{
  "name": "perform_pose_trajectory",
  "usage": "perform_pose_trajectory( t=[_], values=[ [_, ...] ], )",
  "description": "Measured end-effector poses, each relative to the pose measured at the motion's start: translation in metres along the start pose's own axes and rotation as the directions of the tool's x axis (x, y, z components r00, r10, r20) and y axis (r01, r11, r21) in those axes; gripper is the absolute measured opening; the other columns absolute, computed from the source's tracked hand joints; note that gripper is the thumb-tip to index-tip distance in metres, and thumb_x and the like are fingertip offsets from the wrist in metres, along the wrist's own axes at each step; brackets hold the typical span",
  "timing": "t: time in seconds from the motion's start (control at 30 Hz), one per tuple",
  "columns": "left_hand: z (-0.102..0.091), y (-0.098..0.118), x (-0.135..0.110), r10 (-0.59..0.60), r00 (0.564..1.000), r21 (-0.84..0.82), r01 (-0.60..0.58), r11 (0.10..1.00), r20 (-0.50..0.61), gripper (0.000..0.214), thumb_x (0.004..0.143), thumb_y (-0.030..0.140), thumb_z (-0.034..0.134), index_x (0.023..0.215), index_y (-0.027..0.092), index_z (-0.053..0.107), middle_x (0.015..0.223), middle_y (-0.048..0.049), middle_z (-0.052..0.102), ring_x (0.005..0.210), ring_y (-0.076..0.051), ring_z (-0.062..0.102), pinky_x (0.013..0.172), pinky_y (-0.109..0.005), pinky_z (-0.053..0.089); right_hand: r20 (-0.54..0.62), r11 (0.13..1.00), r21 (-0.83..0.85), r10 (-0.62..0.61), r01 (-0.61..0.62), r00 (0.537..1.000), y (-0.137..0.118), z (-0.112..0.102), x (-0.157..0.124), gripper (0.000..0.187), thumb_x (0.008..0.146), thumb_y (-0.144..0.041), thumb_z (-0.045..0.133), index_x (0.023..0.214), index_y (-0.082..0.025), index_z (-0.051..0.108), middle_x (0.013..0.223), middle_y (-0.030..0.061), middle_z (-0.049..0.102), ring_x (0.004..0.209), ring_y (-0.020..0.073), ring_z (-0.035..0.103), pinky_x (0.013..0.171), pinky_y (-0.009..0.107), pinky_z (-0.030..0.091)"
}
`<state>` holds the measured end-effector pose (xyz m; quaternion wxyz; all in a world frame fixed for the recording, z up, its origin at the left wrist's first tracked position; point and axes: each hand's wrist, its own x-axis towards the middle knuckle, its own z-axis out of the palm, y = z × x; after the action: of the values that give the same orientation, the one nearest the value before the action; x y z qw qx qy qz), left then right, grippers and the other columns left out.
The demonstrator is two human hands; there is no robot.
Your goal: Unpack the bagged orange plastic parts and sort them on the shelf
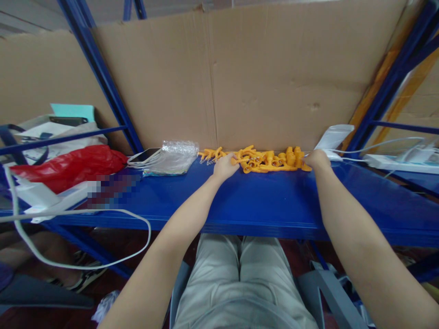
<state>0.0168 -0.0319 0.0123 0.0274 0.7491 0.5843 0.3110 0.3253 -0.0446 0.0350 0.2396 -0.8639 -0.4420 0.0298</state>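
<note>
A heap of small orange plastic pieces [265, 160] lies along the back of the blue shelf [240, 201], against a cardboard wall. My left hand [224, 167] reaches to the heap's left part, fingers pinched on one orange piece. My right hand [316, 160] rests at the heap's right end, fingers curled against the pieces; what they hold is hidden.
A crumpled clear plastic bag [174, 156] and a phone [146, 155] lie left of the heap. Further left are a red bag [68, 167] and white cables [82, 214]. At the right stand a white device [334, 136] and a power strip [394, 161]. My knees are below the shelf.
</note>
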Motion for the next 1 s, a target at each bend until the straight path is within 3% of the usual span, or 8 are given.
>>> perform_pose_trajectory(
  t=[0.1,0.33,0.43,0.57,0.7,1.0],
  values=[
    [-0.001,0.0,0.0,0.005,1.0,0.002,-0.005,1.0,0.002,0.026,0.082,0.027,0.064,0.108,0.022,0.069,0.098,-0.0058,0.074,0.101,-0.027,0.068,0.088,-0.034,0.052,-0.007,1.0,-0.013,0.013,-0.013,1.0,-0.001,-0.003,-0.002,0.046,0.089,-0.011,0.054,0.133,0.001,0.059,0.129,0.0325,0.059,0.123,0.0329,0.056,0.08,0.033,0.043],
    [-0.001,0.001,-0.002,0.014,1.0,0.007,-0.014,1.0,0.008,0.026,0.082,0.024,0.063,0.107,0.023,0.069,0.094,-0.0044,0.074,0.095,-0.025,0.069,0.087,-0.034,0.053,-0.051,0.989,0.078,0.127,-0.123,0.991,0.001,0.001,0.001,0.052,0.08,-0.009,0.06,0.132,-0.012,0.06,0.136,0.0232,0.059,0.129,0.0322,0.055,0.099,0.042,0.046],
    [-0.001,0.001,-0.002,0.021,1.0,0.005,-0.021,1.0,0.003,0.025,0.081,0.024,0.063,0.105,0.024,0.069,0.095,-0.0041,0.074,0.097,-0.026,0.068,0.088,-0.034,0.052,-0.058,0.985,0.136,0.11,-0.102,0.992,0.006,0.005,0.007,0.046,0.08,-0.006,0.055,0.125,-0.014,0.065,0.133,0.0218,0.061,0.124,0.0325,0.059,0.093,0.04,0.048],
    [-0.002,0.001,-0.002,0.023,1.0,-0.009,-0.023,1.0,0.008,0.025,0.081,0.023,0.063,0.105,0.023,0.07,0.096,-0.0049,0.075,0.097,-0.026,0.068,0.088,-0.035,0.052,-0.091,0.982,0.169,0.1,-0.084,0.991,0.014,0.008,0.013,0.039,0.084,-0.008,0.05,0.119,-0.007,0.068,0.122,0.0261,0.065,0.118,0.0332,0.061,0.082,0.034,0.048],
    [-0.003,0.002,-0.003,0.022,1.0,-0.008,-0.022,1.0,0.023,0.027,0.081,0.023,0.062,0.107,0.024,0.069,0.094,-0.0042,0.075,0.094,-0.026,0.069,0.087,-0.035,0.053,-0.095,0.982,0.175,0.09,-0.072,0.991,0.017,0.01,0.014,0.038,0.086,-0.007,0.048,0.118,-0.004,0.068,0.12,0.0287,0.065,0.12,0.0331,0.06,0.083,0.033,0.047],
    [0.001,-0.001,-0.001,0.047,0.999,0.0,-0.047,0.999,0.005,0.025,0.081,0.023,0.063,0.105,0.023,0.07,0.098,-0.005,0.075,0.096,-0.026,0.068,0.088,-0.034,0.052,-0.122,0.972,0.19,0.161,-0.136,0.979,0.021,0.021,0.021,0.034,0.084,-0.011,0.053,0.113,-0.009,0.069,0.115,0.023,0.067,0.113,0.0321,0.063,0.082,0.035,0.051]
  ],
)
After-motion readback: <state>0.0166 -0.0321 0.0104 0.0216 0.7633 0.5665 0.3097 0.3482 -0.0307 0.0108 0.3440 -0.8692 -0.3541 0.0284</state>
